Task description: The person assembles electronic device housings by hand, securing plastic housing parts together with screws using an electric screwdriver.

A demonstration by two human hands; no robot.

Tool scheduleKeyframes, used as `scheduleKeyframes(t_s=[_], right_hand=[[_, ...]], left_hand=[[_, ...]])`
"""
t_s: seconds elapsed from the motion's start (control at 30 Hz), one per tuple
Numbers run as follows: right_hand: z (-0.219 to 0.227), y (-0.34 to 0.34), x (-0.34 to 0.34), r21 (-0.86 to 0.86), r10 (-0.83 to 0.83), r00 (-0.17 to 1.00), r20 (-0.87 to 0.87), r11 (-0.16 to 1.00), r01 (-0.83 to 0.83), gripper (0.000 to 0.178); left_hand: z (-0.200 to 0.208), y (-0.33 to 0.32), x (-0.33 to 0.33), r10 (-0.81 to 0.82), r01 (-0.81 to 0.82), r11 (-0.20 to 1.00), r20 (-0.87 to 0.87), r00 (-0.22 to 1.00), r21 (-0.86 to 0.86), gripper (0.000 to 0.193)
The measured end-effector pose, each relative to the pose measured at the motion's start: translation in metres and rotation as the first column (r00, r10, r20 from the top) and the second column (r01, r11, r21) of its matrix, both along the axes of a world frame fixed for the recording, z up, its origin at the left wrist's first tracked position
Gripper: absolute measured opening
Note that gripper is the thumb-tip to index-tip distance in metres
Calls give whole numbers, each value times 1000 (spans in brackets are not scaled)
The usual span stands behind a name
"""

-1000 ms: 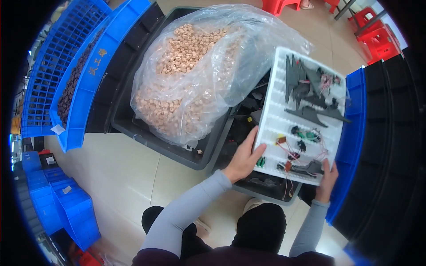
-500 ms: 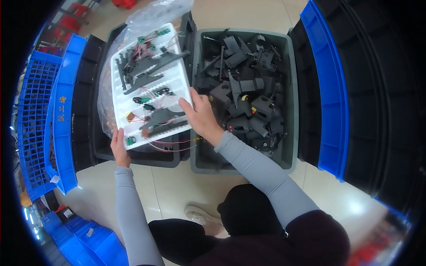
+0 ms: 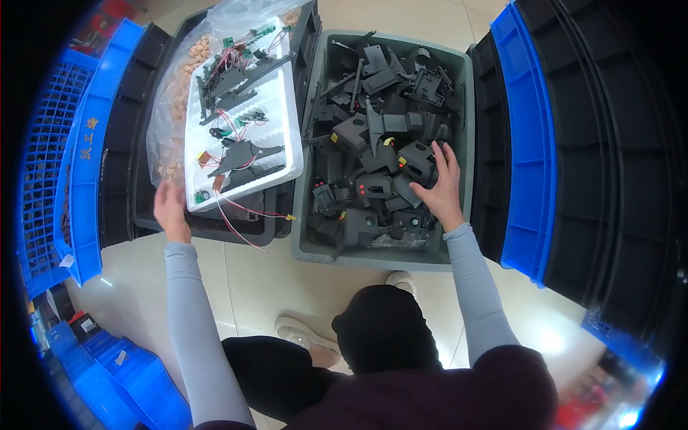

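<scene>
A white ribbed foam tray point(image 3: 278, 163) lies tilted over the left bin, on a clear plastic bag point(image 3: 166, 118). Dark grey plastic parts point(image 3: 240, 155), small green circuit boards point(image 3: 203, 195) and thin red and white wires sit on it. Some wires hang past its near edge. My left hand point(image 3: 172, 209) is beside the tray's near left corner, fingers loosely extended and not wrapped round it. Over the right-hand grey bin point(image 3: 304, 244), my right hand point(image 3: 443, 190) has thumb and fingers spread at a dark grey plastic housing point(image 3: 418, 159) with a yellow label; whether they touch is unclear.
Many dark housings and brackets fill the grey bin in a jumble. Tan pieces point(image 3: 179, 100) show through the bag. Stacked black and blue crates point(image 3: 529, 150) stand to the right; a blue lattice crate point(image 3: 54, 143) stands at left. More blue bins point(image 3: 129, 373) sit lower left.
The foam tray was in both hands and now lies over the left bin. My right hand has left it and moved right over the grey bin. My left hand has shifted off the tray's corner.
</scene>
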State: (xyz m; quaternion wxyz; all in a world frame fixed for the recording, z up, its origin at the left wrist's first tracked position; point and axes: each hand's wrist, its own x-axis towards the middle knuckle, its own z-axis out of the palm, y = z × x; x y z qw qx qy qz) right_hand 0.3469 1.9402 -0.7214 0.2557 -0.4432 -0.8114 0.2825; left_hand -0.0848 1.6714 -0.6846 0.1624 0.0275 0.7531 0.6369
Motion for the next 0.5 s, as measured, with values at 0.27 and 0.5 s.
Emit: scheduleKeyframes(t_s=[0.27, 0.5], right_hand=[[-30, 13, 11, 79, 102, 995, -20, 992, -100, 57], [45, -32, 7, 179, 19, 989, -146, 984, 7, 43]], left_hand=[[87, 70, 131, -2, 128, 985, -742, 671, 114, 31], [31, 80, 258, -710, 765, 641, -425, 562, -61, 36]])
